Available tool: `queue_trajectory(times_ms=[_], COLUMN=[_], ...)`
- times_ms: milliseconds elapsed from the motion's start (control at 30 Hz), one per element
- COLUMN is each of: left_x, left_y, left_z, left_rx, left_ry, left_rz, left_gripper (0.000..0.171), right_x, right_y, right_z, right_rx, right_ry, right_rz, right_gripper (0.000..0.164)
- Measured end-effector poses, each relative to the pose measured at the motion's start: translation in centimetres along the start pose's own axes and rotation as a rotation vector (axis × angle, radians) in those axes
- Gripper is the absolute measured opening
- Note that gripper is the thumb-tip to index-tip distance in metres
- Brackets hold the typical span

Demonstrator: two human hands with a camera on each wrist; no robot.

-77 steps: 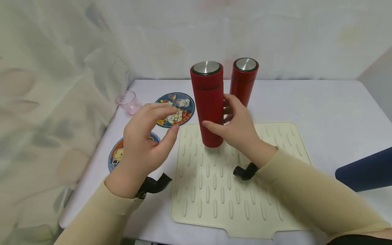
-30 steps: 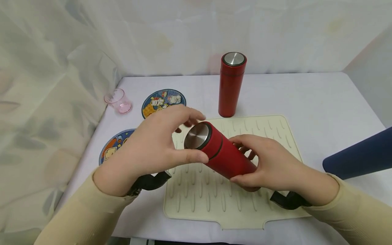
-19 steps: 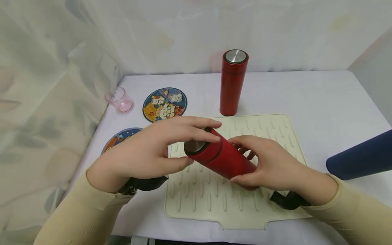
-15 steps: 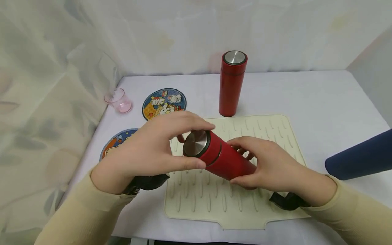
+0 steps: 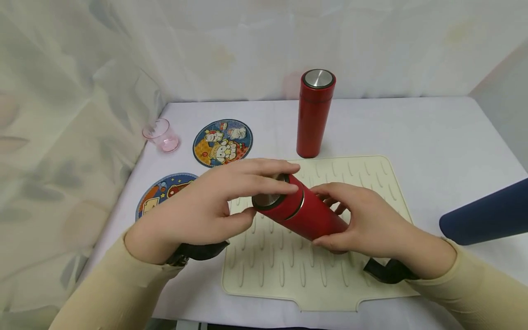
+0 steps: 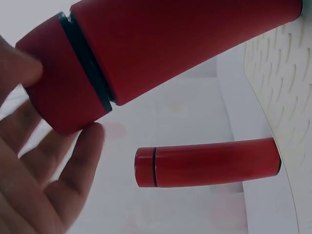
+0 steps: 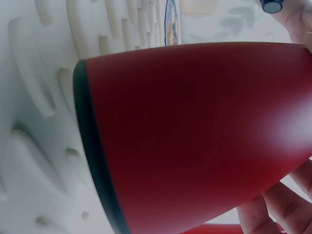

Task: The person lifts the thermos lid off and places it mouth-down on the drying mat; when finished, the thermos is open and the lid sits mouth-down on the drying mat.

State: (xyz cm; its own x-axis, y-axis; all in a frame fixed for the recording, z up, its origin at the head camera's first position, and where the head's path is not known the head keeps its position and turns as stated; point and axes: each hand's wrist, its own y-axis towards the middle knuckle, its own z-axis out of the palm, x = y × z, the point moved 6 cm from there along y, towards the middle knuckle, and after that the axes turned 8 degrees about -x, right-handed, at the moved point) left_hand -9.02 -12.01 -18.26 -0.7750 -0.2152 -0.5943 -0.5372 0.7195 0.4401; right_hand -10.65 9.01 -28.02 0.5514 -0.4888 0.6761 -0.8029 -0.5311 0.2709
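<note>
Pinching the lid (image 6: 66, 78), left fingers (image 5: 268, 184) half-mask its top (image 5: 266, 200) — right fingers (image 5: 333, 189) grip the red flask (image 5: 315, 217) (base (image 7: 95, 151) partly hidden).

Two red flasks (image 5: 314, 121) (image 5: 319, 219), two coasters (image 5: 222, 143) (image 5: 158, 197), one cup (image 5: 162, 136), mat (image 5: 288, 275), navy cylinder (image 5: 486, 213)

The table (image 5: 429, 133) bears a mat (image 5: 284, 270), two coasters (image 5: 222, 144), cup (image 5: 168, 143) and upright flask (image 5: 312, 121).

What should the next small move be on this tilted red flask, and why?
Probably a small loosening twist of the lid with the left grip while the right grip steadies the body: the seam shows a narrow gap, yet the lid is still on.
</note>
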Motion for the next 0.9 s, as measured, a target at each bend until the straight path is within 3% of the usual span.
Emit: queue_trajectory(times_ms=[67,133,233,300,367,433,533,600,700,800,900], left_x=[0.3,0.6,0.9,0.9,0.8,0.4,-0.4,-0.8,-0.9,-0.5,0.2], left_y=[0.0,0.0,-0.1,-0.2,-0.3,-0.3,-0.3,-0.3,-0.3,-0.3,-0.5], left_z=[-0.2,-0.2,0.0,0.1,0.2,0.2,0.3,0.4,0.5,0.3,0.3], left_rx=[-0.06,-0.114,-0.154,-0.155,-0.132,-0.09,-0.001,0.024,-0.012,-0.087,-0.137], left_ry=[0.056,0.174,0.394,0.473,0.4,0.235,0.012,-0.04,-0.005,0.06,0.192], left_rz=[-0.039,-0.063,-0.074,-0.064,-0.052,-0.033,0.015,0.043,0.044,-0.016,-0.082], left_gripper=[0.05,0.05,0.06,0.067,0.065,0.058,0.06,0.063,0.06,0.052,0.055], right_x=[0.1,0.1,0.2,0.3,0.3,0.2,0.2,0.3,0.4,0.6,0.7], right_y=[-0.1,-0.1,-0.2,-0.3,-0.4,-0.4,-0.5,-0.6,-0.7,-0.7,-0.8], right_z=[0.0,0.0,0.0,0.0,0.0,-0.1,-0.3,-0.5,-0.5,-0.4,-0.1], right_rx=[0.001,0.002,0.002,0.004,0.002,-0.008,-0.03,-0.042,-0.049,-0.049,-0.038], right_ry=[-0.004,-0.015,-0.035,-0.04,-0.034,-0.029,-0.03,-0.039,-0.038,-0.026,-0.028], right_rz=[0.002,0.005,-0.001,-0.001,0.004,0.006,-0.007,-0.022,-0.034,-0.04,-0.037], right_gripper=[0.072,0.073,0.075,0.075,0.074,0.074,0.074,0.074,0.074,0.075,0.077])
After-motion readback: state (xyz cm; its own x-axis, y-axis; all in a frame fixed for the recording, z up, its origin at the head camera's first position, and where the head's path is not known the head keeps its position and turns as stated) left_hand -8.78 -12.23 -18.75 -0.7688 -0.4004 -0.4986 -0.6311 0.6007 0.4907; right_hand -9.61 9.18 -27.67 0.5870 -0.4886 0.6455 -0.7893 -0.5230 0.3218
